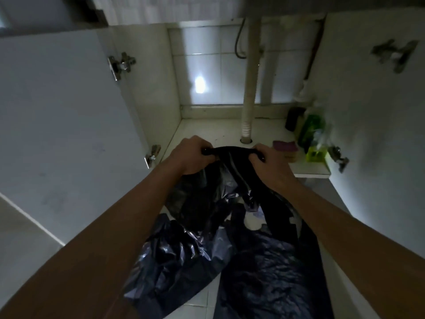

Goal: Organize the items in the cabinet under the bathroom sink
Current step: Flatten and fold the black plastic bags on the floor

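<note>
your left hand (193, 155) and right hand (269, 162) each grip the top edge of the black bag (184, 249). it is stretched taut between them just in front of the drain pipe (250, 77), and the rest hangs down toward you. right of the pipe, a green bottle (311, 127), a dark container (294, 118) and a purple sponge (284, 145) sit bunched together (too blurred to name further). i'd judge you're about midway: the bag is not yet folded or stowed, and that cluster looks unsorted.

Blurred: green bottles (312, 128) (labels unreadable); black bag (264, 261) cut off by bottom edge, contents mostly hidden.
</note>
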The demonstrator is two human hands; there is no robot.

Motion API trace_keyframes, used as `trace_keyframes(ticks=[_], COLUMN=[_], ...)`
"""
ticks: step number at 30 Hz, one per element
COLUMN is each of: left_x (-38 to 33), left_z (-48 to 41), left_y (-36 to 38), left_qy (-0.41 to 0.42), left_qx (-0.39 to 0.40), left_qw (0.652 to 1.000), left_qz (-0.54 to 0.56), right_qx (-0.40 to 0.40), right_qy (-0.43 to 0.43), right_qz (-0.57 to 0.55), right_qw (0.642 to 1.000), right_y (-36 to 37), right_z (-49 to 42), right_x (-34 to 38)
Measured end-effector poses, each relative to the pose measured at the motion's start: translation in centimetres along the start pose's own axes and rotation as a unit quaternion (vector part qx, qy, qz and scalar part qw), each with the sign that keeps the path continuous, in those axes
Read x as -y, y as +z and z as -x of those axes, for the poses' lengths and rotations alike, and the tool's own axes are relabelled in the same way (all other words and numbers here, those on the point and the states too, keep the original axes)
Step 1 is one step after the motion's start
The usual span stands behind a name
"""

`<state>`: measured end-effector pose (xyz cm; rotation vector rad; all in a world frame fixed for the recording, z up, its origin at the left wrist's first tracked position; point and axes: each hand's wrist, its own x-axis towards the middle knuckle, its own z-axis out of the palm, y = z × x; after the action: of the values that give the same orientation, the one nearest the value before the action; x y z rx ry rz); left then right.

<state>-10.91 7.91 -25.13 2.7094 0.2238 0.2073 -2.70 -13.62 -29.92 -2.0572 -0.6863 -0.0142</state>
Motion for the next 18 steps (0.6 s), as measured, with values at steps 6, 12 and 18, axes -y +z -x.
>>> trace_keyframes(ticks=[6, 12, 18], left_x=[-4.7, -4.4, -2.6], left_z=[-2.0, -2.7, -3.1], left_y=[-0.6, -2.5, -3.2], left_qy=[0.031, 0.032, 0.026], left_qx=[-0.057, -0.045, -0.039], left_qw=[0.997, 0.987, 0.978], left_qz=[-0.034, -0.154, -0.204], right_qx=[-0.039, -0.075, -0.054], right_qy=[-0.070, 0.013, 0.068], right_qz=[0.234, 0.221, 0.247], right_qw=[0.969, 0.972, 0.965], right_y=[-1.4, -5.5, -10.0], right_z=[1.6, 1.5, 2.3], right_x=[-0.5, -3.3, -5.8])
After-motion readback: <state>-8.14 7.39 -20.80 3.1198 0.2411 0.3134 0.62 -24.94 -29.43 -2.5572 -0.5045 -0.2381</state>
